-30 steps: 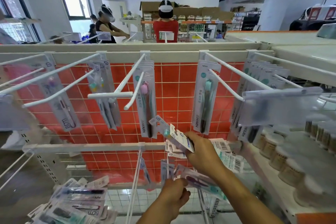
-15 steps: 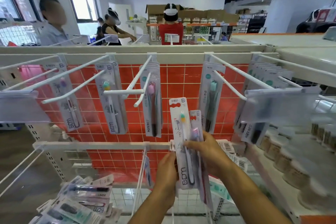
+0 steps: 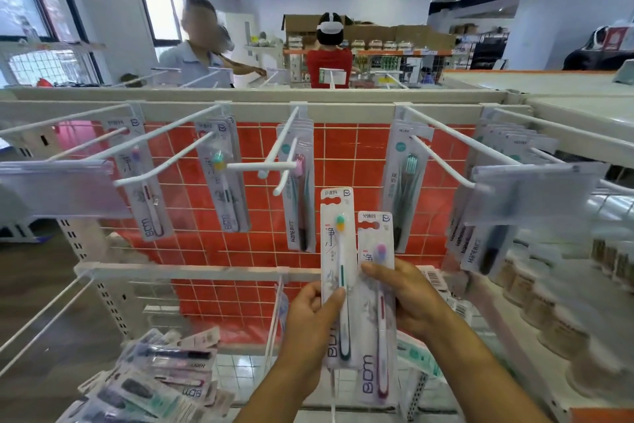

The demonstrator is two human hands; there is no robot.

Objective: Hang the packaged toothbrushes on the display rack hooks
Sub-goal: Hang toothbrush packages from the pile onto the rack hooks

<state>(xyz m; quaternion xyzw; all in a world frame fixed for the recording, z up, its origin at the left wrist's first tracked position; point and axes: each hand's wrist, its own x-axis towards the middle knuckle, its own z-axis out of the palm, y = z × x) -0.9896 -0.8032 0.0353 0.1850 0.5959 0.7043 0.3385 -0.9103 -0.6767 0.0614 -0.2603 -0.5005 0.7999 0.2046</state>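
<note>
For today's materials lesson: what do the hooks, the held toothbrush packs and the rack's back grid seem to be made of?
Hooks: probably metal rod with glossy white coating; thin, stiff, evenly white.
Packs, one in the left hand at, one in the right hand at: printed white card, likely under clear plastic; faint sheen.
Back grid: thin white wire, likely coated metal, over an orange-red panel.

jars [image 3: 535, 288] on shelf, red tiles [image 3: 346, 155]

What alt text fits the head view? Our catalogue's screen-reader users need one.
A person's left hand and right hand each hold an upright packaged toothbrush, green-handled and maroon-handled, before a red display rack whose white hooks carry more packs.
</note>
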